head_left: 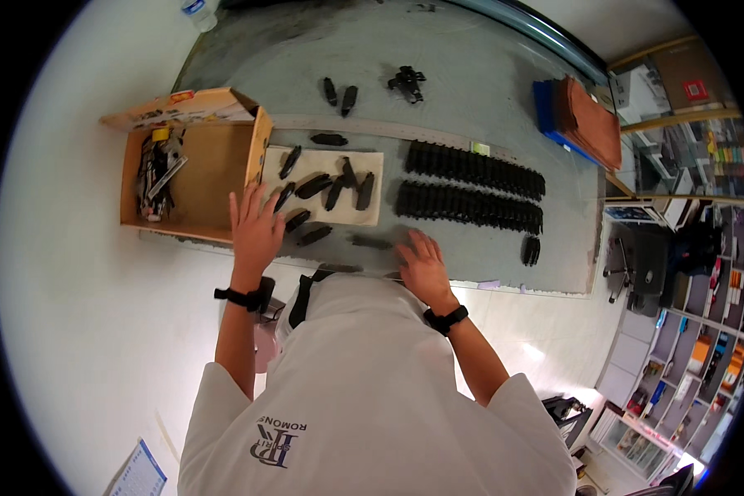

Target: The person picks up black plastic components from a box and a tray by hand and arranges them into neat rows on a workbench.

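Observation:
My left hand [256,230] lies with fingers spread at the near right corner of an open cardboard box [233,236], beside several loose black, elongated pieces. One such black piece [284,197] is right by its fingertips. Some of the pieces rest on a cream sheet [370,217]; others lie around it on the grey table. My right hand [424,269] is at the table's near edge, fingers apart and holding nothing. Just left of its fingertips is a single dark piece [370,241]. What exactly these pieces are I cannot make out.
Two long rows of black pieces [471,207] stand at the right, with a small group [531,250] nearer. A black cluster [407,83] lies farther back. Inside the box are tools [162,175]. Brown and blue folders [583,124] sit at the far right; shelves [703,364] stand beyond.

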Available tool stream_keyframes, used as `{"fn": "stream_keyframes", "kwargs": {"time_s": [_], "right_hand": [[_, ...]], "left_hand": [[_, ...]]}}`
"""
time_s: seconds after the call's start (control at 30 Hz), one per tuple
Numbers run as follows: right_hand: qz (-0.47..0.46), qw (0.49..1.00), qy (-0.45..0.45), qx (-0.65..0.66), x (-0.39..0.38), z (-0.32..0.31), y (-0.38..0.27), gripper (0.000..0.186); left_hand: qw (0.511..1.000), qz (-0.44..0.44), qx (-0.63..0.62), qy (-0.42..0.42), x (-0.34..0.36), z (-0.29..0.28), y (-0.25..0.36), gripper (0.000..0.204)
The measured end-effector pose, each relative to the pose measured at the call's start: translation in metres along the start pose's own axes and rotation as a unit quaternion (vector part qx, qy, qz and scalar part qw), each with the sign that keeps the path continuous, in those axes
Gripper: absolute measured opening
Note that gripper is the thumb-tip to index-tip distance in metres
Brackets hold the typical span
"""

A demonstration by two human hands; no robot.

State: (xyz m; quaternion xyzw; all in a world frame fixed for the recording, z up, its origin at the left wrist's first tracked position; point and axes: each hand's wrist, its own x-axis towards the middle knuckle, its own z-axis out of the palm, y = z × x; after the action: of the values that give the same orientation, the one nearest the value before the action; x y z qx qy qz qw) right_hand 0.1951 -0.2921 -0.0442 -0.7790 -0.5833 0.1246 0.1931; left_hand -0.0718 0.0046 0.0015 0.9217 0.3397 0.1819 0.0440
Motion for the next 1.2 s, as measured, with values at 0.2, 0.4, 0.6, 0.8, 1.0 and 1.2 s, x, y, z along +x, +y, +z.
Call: {"fn": "stream_keyframes", "kwargs": {"time_s": [0.2,0.4,0.6,0.8,1.0,1.2], "right_hand": [[0.005,1.0,-0.028,-0.01,0.001,-0.003,-0.001,0.053],[0.01,1.0,-0.02,-0.007,-0.001,-0.002,-0.003,0.053],[0.028,0.999,-0.007,-0.014,-0.003,0.006,-0.005,0.054],[0.034,0.999,0.0,-0.007,-0.009,0.012,-0.006,0.056],[0.021,1.0,0.007,-0.005,-0.01,0.015,0.001,0.058],[0.018,1.0,0.006,-0.003,-0.011,0.016,0.005,0.06]], "left_hand": [[1.0,0.017,0.013,0.01,0.022,0.036,0.001,0.045],[0.999,0.002,0.027,-0.021,0.062,0.011,0.006,0.048],[0.999,0.003,0.036,-0.021,0.063,-0.051,-0.005,0.047],[0.999,0.011,0.024,-0.045,0.033,-0.016,0.0,0.04],[0.998,0.046,0.023,-0.028,0.051,0.039,0.023,0.038],[0.995,0.031,0.04,-0.088,0.063,0.054,0.021,0.028]]}}
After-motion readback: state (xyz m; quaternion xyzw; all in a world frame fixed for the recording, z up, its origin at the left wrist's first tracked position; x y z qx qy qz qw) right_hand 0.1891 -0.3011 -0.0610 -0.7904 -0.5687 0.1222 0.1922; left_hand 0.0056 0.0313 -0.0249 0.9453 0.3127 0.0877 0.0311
